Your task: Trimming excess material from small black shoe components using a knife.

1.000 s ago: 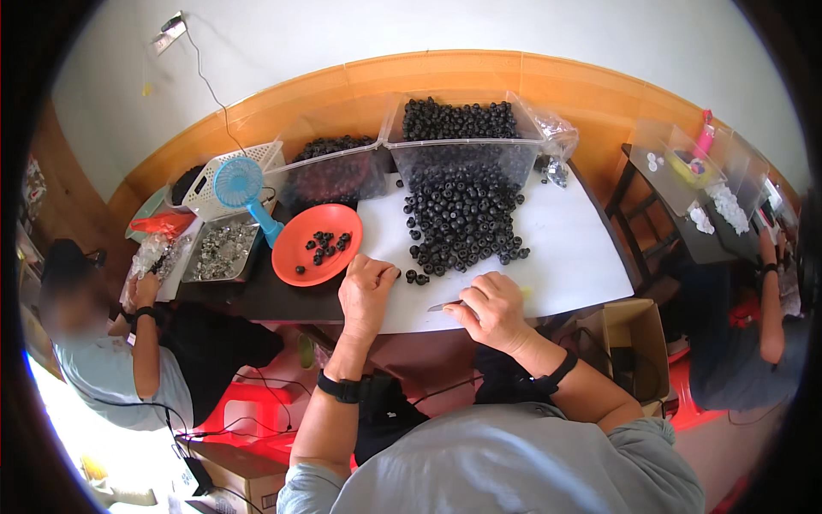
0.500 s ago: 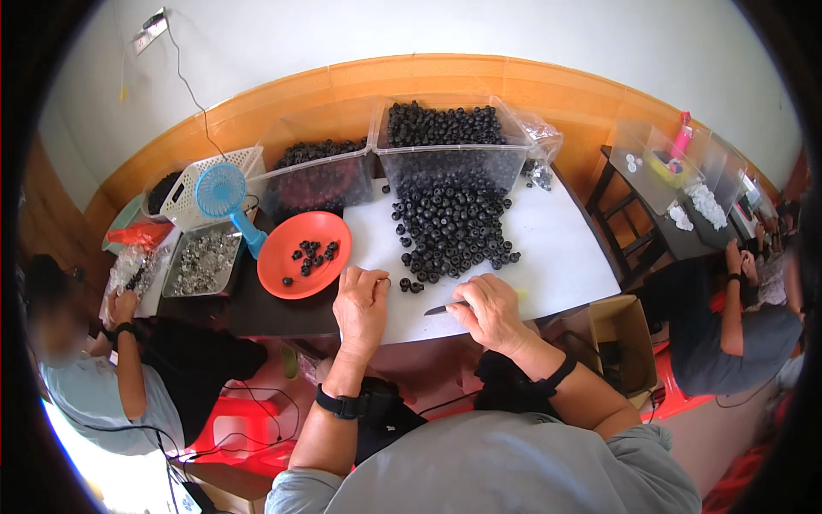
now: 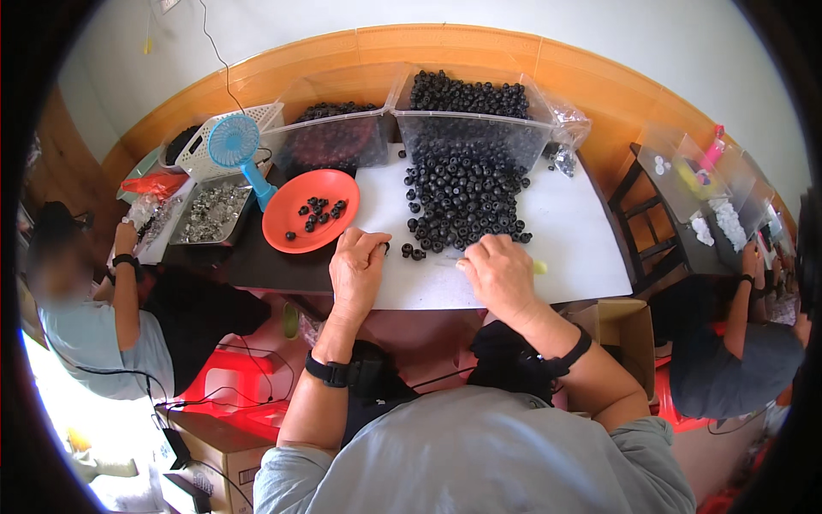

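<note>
My left hand (image 3: 356,267) is pinched closed near the table's front edge. At its fingertips shows a bit of a small black round piece (image 3: 386,248), mostly covered by the fingers. My right hand (image 3: 502,272) is closed around a knife, whose yellow-green end (image 3: 539,267) sticks out on the right; its blade is faint against the white surface. Just beyond both hands spreads a pile of black round pieces with holes (image 3: 462,201). A red plate (image 3: 287,238) left of my left hand carries several similar black pieces.
Behind the pile stands a clear bin (image 3: 479,128) of black pieces, with another clear bin (image 3: 338,141) beside it. A blue fan (image 3: 235,141) and a metal tray (image 3: 210,212) of shiny parts stand left. One co-worker (image 3: 103,300) sits left, another (image 3: 728,325) right.
The view has shifted, so the table sits slightly higher and further right. The knife's dark blade, plain before, is now faint. Both hands keep their grip.
</note>
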